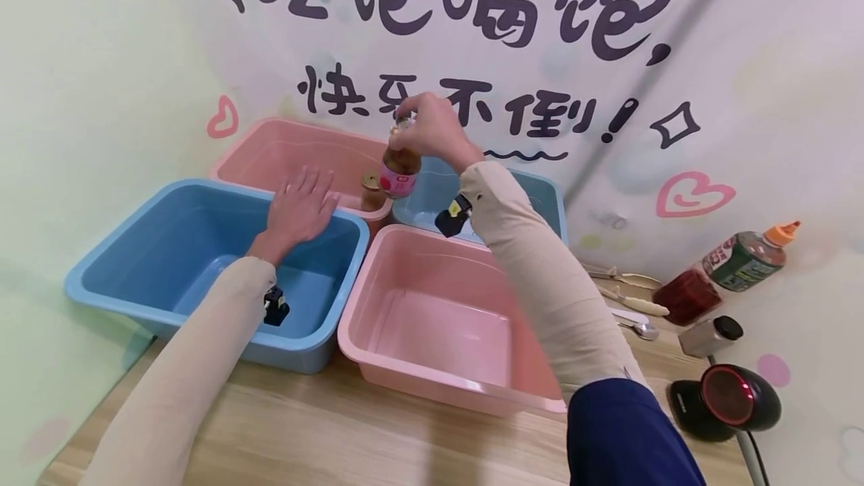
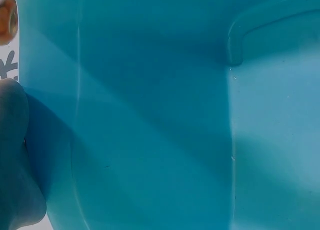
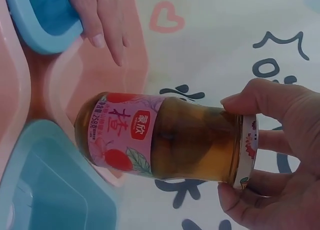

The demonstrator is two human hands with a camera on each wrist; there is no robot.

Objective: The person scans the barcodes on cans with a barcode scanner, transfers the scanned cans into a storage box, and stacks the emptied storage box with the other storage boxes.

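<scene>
My right hand pinches a glass jar by its lid, thumb on one side and fingers on the other. The jar holds amber liquid with darker pieces and has a pink label with red fruit. In the head view it hangs upright above the edge of the back pink bin. Inside that bin stands a can with a gold top. Fingers straight, my left hand lies palm down over the far rim of the left blue bin.
A pink bin stands at front right, a blue bin behind it. To the right are tongs, a spoon, a sauce bottle, a black-capped shaker and a black scanner-like device. A printed wall hanging closes the back.
</scene>
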